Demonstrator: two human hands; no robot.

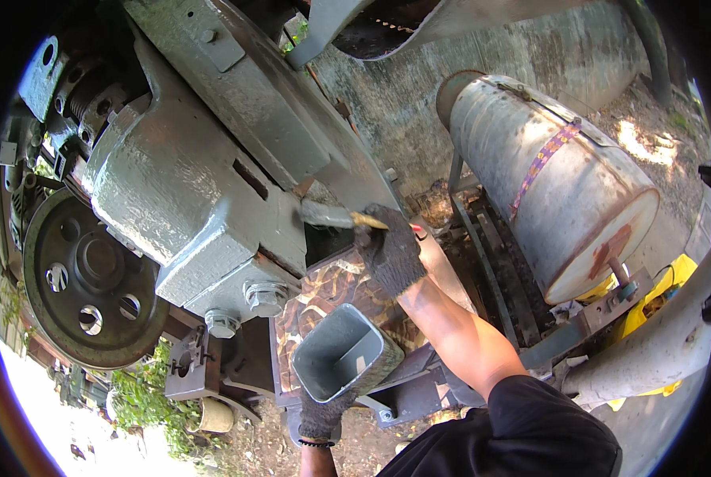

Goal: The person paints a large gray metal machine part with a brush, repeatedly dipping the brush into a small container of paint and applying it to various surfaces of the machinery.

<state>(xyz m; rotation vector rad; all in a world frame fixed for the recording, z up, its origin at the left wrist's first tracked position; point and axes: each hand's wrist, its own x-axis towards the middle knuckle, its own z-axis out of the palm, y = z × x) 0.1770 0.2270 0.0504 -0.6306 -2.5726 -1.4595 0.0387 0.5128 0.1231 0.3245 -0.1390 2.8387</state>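
My right hand (391,250), in a dark knit glove, is closed around the handle of a paintbrush (328,215). The brush's grey-coated head points left and meets or nearly meets the edge of a grey-painted machine housing (188,199); whether it touches, I cannot tell. Lower down, my left hand (322,415), also gloved, grips a squarish open container (389,362) from below and behind. Grey paint coats the container's inside walls. Two large bolts (265,297) stick out of the housing's lower end, coated in the same wet-looking grey.
Beneath the container lies a brown patterned sheet (324,288). A dark wheel with round holes (93,278) stands at the left. On the right, a rusty metal drum (550,179) rests on a frame, near a pale pipe (650,350) and yellow sheeting (648,308). Plants (145,393) grow below the wheel.
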